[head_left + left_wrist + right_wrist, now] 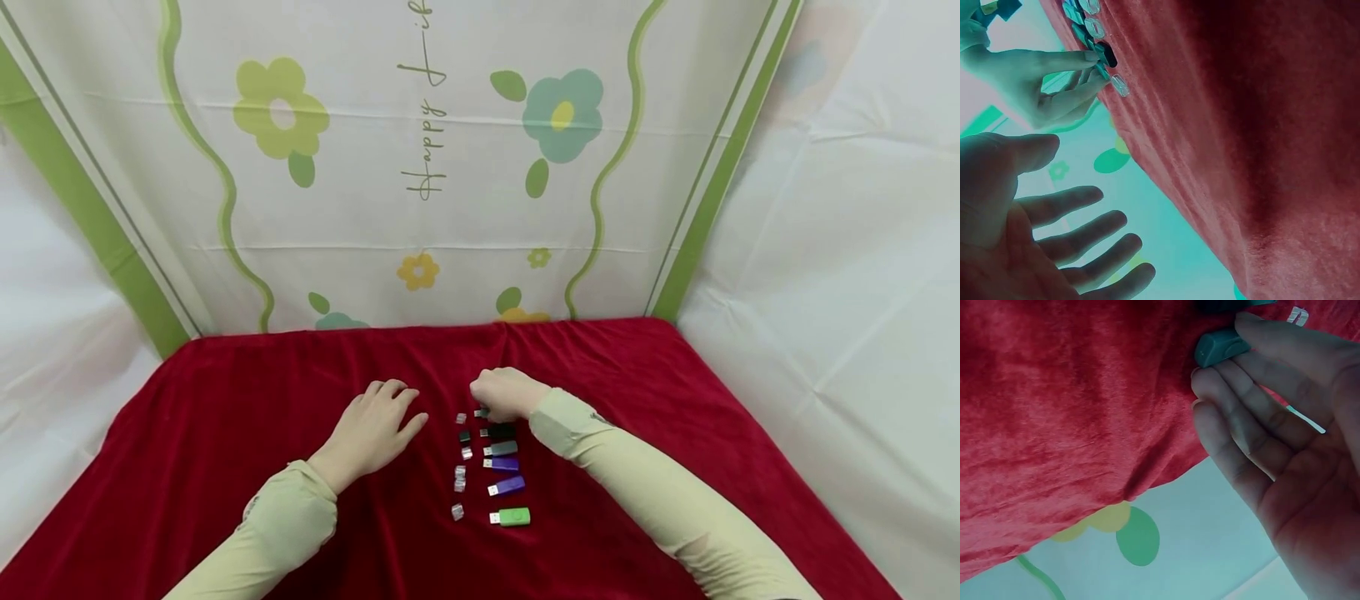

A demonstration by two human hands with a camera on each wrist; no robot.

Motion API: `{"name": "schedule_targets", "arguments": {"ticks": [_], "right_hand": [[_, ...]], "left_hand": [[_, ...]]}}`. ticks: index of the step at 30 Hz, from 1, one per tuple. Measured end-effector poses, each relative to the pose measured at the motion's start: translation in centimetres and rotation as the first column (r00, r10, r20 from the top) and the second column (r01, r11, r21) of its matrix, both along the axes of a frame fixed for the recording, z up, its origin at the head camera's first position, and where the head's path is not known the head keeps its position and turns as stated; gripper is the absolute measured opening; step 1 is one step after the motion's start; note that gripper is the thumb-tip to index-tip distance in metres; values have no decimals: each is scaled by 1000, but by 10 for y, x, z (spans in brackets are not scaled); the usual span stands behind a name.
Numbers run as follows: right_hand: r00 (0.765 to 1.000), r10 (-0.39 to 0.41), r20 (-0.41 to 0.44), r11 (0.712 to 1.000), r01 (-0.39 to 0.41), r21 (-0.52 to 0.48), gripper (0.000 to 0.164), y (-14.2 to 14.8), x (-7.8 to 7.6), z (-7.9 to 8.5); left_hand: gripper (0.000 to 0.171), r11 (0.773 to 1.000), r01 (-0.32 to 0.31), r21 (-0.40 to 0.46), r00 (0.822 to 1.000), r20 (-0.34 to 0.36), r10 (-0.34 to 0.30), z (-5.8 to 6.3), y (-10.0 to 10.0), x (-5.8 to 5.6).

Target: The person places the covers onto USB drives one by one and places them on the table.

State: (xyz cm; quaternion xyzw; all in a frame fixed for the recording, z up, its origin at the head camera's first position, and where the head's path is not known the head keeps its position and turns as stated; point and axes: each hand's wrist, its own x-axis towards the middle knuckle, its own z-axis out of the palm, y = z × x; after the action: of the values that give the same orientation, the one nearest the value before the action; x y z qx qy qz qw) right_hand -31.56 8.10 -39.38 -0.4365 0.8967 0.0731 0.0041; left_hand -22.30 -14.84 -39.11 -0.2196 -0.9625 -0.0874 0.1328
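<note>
My right hand (506, 393) pinches a USB stick (1222, 347) between thumb and fingers at the far end of a column of USB sticks; it looks teal in the right wrist view. In the head view only its metal plug shows, the body hidden by the hand. Nearer lie a black USB stick (501, 432), a grey one (504, 449), two purple ones and a green one (514, 517). Left of the plugs runs a row of small caps, mostly clear, such as the clear cap (461, 418), plus a dark cap (465, 436). My left hand (372, 429) hovers left of the caps, fingers spread, holding nothing.
A red velvet cloth (247, 417) with soft folds covers the table. A white curtain (480, 208) printed with flowers and lettering stands behind its far edge. Plain white sheets hang at the left and right sides.
</note>
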Motion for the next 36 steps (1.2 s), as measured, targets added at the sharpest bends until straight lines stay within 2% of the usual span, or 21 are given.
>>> {"name": "schedule_targets", "arguments": {"ticks": [4, 10, 13, 17, 20, 25, 32, 36], "right_hand": [[1000, 4, -22, 1000, -3, 26, 33, -3, -1, 0], [999, -32, 7, 999, 32, 26, 44, 1, -3, 4], [997, -52, 51, 998, 53, -23, 46, 7, -4, 10], [989, -58, 139, 986, 78, -149, 35, 20, -3, 18], [980, -59, 191, 969, 102, -227, 22, 31, -1, 20], [972, -54, 228, 934, 130, -333, 10, 46, 6, 24], [972, -14, 234, 847, 136, -514, 9, 64, 23, 30], [972, -15, 236, 815, 149, -560, 11, 70, 34, 33]], "left_hand": [[42, 1000, 7, -7, 1000, -12, -8, 1, 1, 0], [41, 1000, 14, -14, 1000, -23, -14, 2, 2, -1], [40, 1000, 19, -13, 1000, -20, -19, 3, 3, -2], [38, 1000, 25, -11, 1000, -5, -25, 5, 5, -6], [35, 999, 31, -17, 999, 19, -31, 9, 8, -8], [28, 997, 60, -50, 997, 58, -57, 16, 16, -15], [22, 988, 122, -93, 988, 109, -111, 15, 31, -32], [16, 982, 153, -111, 983, 116, -140, 10, 41, -41]]}}
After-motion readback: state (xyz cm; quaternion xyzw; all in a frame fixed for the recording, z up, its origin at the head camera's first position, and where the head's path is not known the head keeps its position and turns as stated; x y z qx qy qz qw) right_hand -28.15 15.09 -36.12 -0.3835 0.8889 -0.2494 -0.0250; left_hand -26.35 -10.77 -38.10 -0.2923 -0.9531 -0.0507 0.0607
